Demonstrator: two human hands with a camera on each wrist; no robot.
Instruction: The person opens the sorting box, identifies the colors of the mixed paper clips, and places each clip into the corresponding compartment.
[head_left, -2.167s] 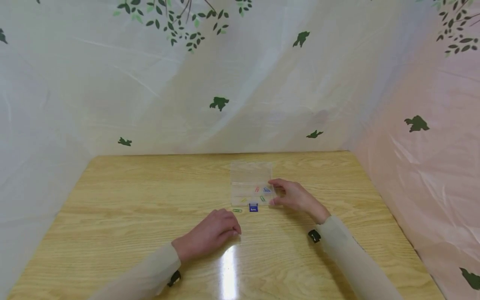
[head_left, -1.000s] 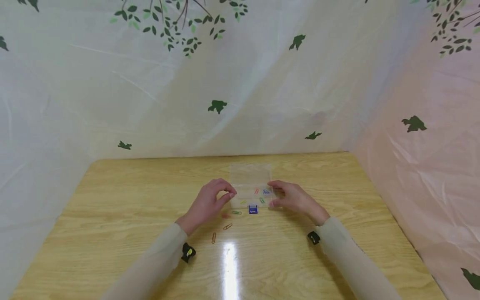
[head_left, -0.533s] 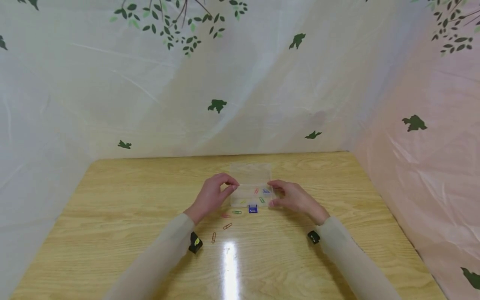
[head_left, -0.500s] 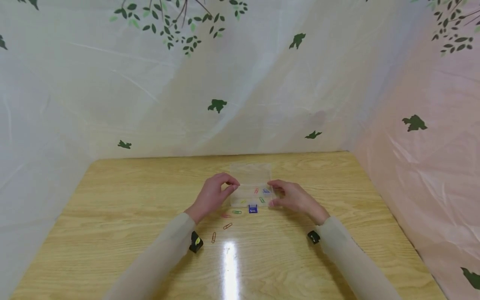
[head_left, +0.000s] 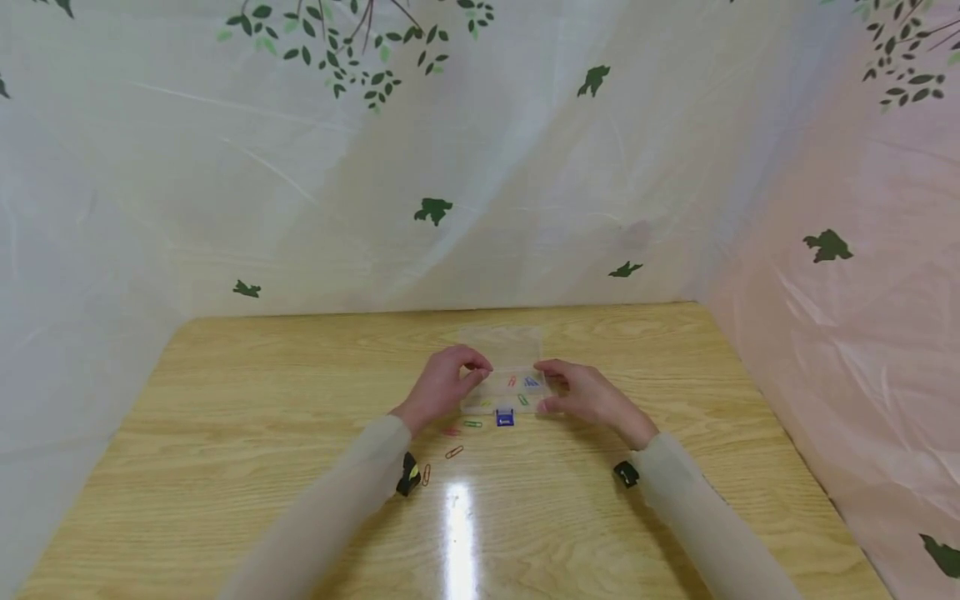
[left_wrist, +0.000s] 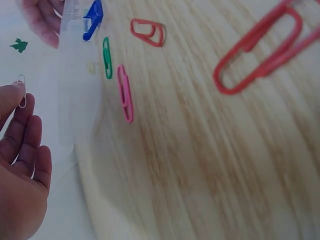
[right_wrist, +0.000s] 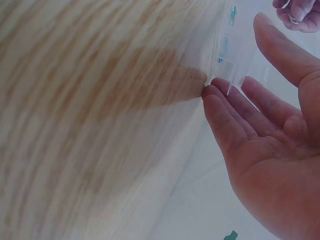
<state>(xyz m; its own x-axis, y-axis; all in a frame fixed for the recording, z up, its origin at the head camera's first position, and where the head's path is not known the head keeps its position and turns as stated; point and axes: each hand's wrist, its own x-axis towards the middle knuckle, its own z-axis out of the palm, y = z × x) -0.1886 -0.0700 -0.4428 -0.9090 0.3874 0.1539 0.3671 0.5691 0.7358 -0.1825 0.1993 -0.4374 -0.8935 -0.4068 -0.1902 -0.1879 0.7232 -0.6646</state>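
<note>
While the left hand (left_wrist: 22, 165) pinches a white oblong paperclip (left_wrist: 24, 95), the uncurled right hand (right_wrist: 272, 150) touches a clear plastic box (right_wrist: 239, 45).

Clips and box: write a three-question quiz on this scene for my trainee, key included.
1. Which clip does the left hand pinch? A) red B) white C) pink
2. True or false: the right hand touches the box.
3. Fill in: on the table, the one lying nearest the blue latch is ____.

Key: 1. B. 2. True. 3. The green clip.
</note>
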